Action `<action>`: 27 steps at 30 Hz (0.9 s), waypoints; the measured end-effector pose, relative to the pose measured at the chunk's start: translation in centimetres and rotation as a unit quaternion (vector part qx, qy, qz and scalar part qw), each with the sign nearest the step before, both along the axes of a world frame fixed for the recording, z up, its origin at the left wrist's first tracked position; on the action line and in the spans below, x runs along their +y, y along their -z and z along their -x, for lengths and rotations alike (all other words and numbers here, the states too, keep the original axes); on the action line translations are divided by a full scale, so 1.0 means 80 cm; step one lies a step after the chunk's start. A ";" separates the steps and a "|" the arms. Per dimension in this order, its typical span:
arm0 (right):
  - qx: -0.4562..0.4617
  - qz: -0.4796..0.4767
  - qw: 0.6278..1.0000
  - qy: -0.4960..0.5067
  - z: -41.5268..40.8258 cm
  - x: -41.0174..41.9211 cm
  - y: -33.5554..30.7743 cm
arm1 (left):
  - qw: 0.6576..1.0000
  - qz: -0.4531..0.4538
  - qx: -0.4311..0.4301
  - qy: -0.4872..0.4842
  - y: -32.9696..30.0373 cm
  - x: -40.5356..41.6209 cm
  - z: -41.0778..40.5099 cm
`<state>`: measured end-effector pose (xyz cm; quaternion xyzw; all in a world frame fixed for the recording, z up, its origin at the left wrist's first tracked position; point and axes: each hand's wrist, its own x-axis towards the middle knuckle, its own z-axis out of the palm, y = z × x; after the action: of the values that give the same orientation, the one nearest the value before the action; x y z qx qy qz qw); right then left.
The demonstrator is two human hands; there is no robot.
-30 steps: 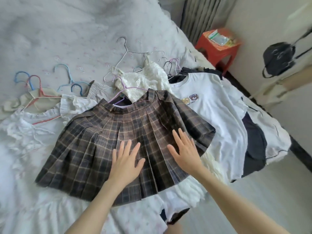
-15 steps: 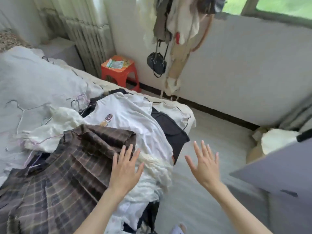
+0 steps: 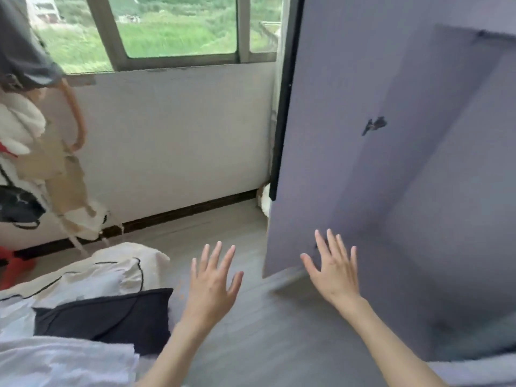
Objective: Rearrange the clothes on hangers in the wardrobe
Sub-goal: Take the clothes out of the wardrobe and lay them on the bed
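— Where are the hands seen?

— Both are held out over the grey floor (image 3: pixel 251 331), palms down. The left hand (image 3: pixel 213 280) is seen with fingers straight and spread, nothing held in its grip. The right hand (image 3: pixel 333 270) is likewise spread flat, fingers apart, its grip empty; its fingertips (image 3: pixel 329 236) are seen in front of the lower corner of the grey wardrobe door (image 3: pixel 391 163). Whether the door is being touched cannot be told.

— And the clothes?

— None are held. A pile is seen on the bed at the lower left: a white garment with black piping (image 3: pixel 111 272) lies nearest the bed's edge, a black garment (image 3: pixel 111 319) is laid just below it, and a white top (image 3: pixel 64 364) is spread at the bottom corner, overlapping the black one. No hangers can be made out among them.

— What else is shown?

— More clothes and a black bag (image 3: pixel 16 205) are hung at the left edge, against the white wall (image 3: pixel 167 141). A red stool (image 3: pixel 14 266) is partly seen below them. A window (image 3: pixel 173 29) with greenery outside is set above the wall, just left of the wardrobe door's dark edge.
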<state>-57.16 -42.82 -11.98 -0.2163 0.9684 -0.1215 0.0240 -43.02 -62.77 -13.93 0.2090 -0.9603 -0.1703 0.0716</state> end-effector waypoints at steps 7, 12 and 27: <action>0.023 0.026 0.983 0.180 0.050 0.101 -0.023 | 0.984 -0.003 0.044 0.171 -0.014 0.053 0.155; 0.037 0.035 0.957 0.286 0.083 0.152 -0.031 | 0.960 -0.024 0.014 0.279 0.001 0.087 0.241; 0.073 0.032 0.839 0.538 0.102 0.303 -0.056 | 0.825 -0.033 0.006 0.565 -0.027 0.283 0.419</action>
<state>-65.29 -18.55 -7.52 0.3296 0.9271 -0.1300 -0.1223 -76.56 -40.15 -11.76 -0.3685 -0.9038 -0.2143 -0.0379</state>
